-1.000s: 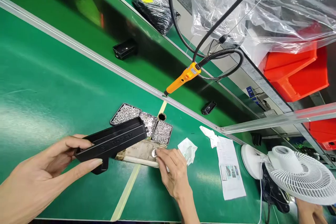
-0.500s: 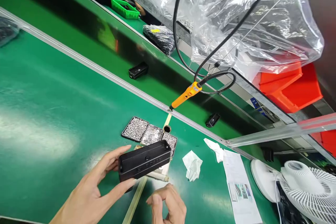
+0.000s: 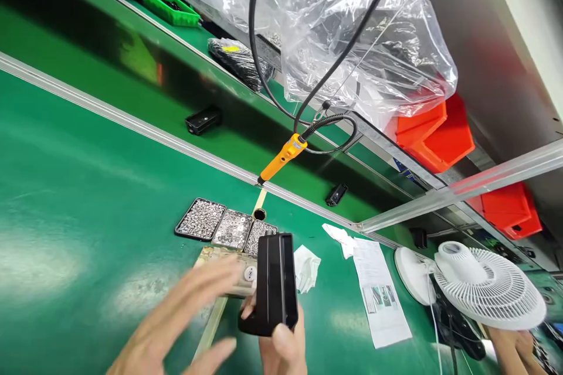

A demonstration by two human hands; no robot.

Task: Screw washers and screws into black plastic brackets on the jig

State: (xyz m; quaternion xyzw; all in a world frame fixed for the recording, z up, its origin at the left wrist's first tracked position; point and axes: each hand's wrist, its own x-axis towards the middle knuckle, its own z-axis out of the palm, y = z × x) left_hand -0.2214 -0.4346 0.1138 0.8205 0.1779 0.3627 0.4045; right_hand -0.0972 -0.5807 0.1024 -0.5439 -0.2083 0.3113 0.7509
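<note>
Black trough-shaped plastic housing [image 3: 270, 290] shifts from left hand [image 3: 169, 313] to right hand [image 3: 285, 348]

Bare fingers of the right hand grip the housing near its lower end, while the left hand, which held it half a second earlier, appears blurred, fingers spread and empty, just beside it. The housing is held above a green tabletop [image 3: 97, 199], its long hollow side turned to the right. Near the left fingertips, a flat white disc [image 3: 250, 273] rests on a stained beige rectangular block [image 3: 215, 255]; beyond sit three shallow trays [image 3: 190, 237] of small metal parts. Crumpled white tissue or cloth [image 3: 307, 269] lies to the housing's right, a printed white page [image 3: 382, 304] farther out. Past them, a yellow-orange power screwdriver [image 3: 281, 159] hangs from a black cable [image 3: 333, 72], and a white fan [image 3: 488, 281] stands far right
</note>
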